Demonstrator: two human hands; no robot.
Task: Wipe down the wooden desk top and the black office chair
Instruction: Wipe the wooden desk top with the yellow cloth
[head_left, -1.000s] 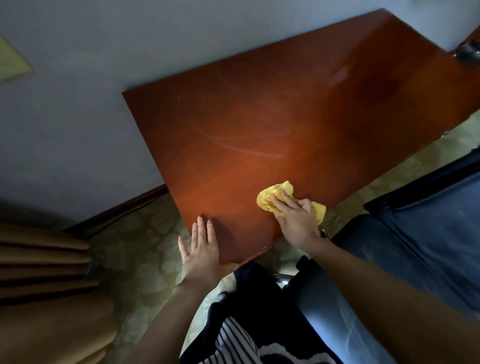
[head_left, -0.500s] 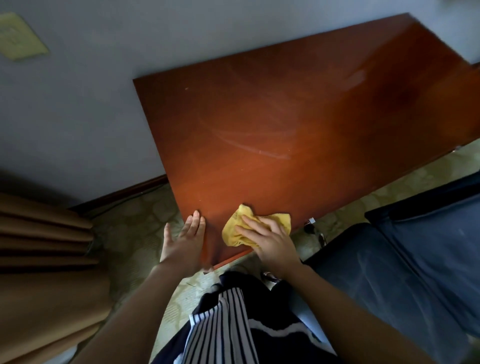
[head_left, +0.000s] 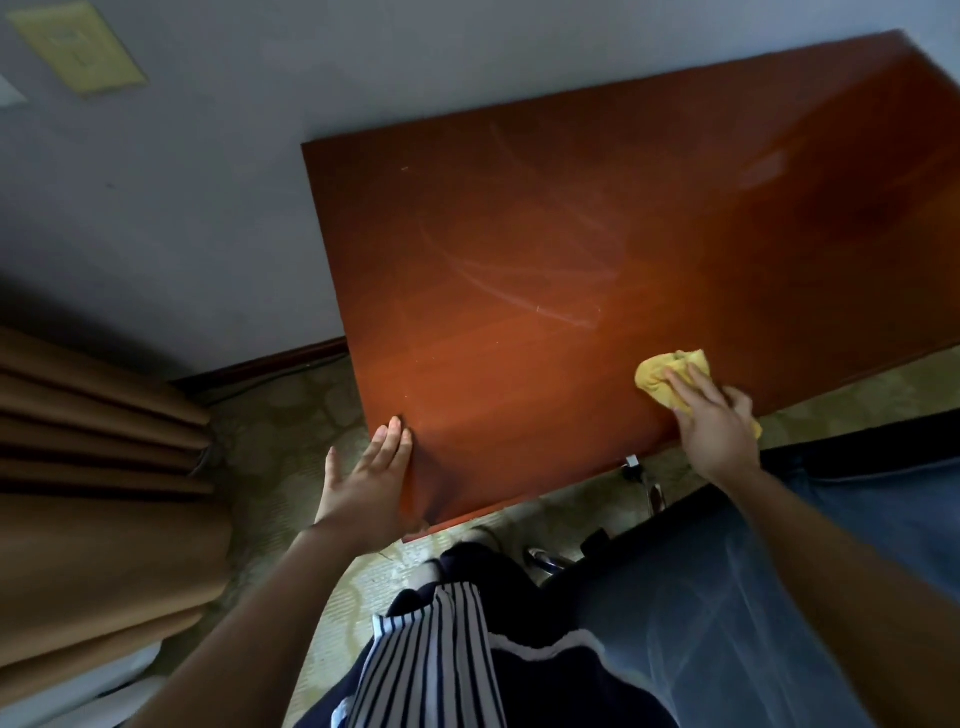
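The reddish wooden desk top (head_left: 597, 249) fills the upper right, with faint wipe streaks across its middle. A crumpled yellow cloth (head_left: 662, 379) lies near the desk's front edge, and my right hand (head_left: 714, 421) presses it down with fairly straight fingers. My left hand (head_left: 369, 478) rests flat against the desk's near left corner, fingers extended along the edge. The black office chair (head_left: 753, 597) stands at the lower right, its seat partly hidden under my right forearm.
A grey wall (head_left: 208, 182) with a yellowish plate (head_left: 78, 47) backs the desk. Brown curtains (head_left: 93, 493) hang at the left. Patterned carpet (head_left: 280, 441) lies below, with the chair's chrome base (head_left: 543, 558) under the desk's front edge.
My right hand has slid the cloth rightwards along the front edge, away from my left hand. My left hand stays at the near left corner.
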